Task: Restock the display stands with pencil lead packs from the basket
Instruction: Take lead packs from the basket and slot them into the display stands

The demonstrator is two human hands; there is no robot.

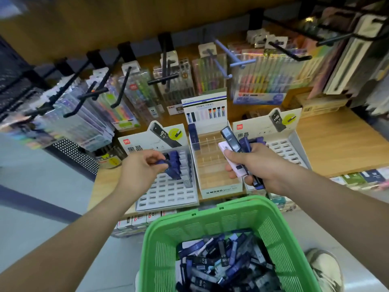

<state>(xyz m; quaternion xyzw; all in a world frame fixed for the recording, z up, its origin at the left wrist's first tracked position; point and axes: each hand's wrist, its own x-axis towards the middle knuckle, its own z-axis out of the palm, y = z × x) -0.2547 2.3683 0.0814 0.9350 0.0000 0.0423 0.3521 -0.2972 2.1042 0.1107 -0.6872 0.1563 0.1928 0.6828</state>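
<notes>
Both hands are out over the display stands. The left hand (145, 165) pinches a single blue pack (161, 162) between thumb and fingertips, just above the back rows of the left stand (168, 197), a white tray of small slots. A cluster of blue packs (176, 165) stands tilted in the rear slots, right beside the pinched one, while the rows nearer the person show open slots.

The right hand (254, 163) has its fingers curled round a bundle of packs (233, 144). A dark pack sticks up highest, a pale pink one lies across the fingers, and several blue ones sit behind them. This hand hovers over the gap between the middle stand (219, 191), a box with clear dividers marked MONO, and the right stand (284, 149), another white slotted tray. One dark blue upright pack (193, 135) stands at the back left corner of the middle stand.

Below the hands and nearer the person, the green basket (210, 210) is heaped with loose packs (221, 264), dark and blue, some printed HB 0.7. The three stands sit side by side on a wooden shelf (336, 142). Behind them, pen sets (261, 81) hang on black hooks. A shoe (324, 268) shows on the floor just right of the basket.
</notes>
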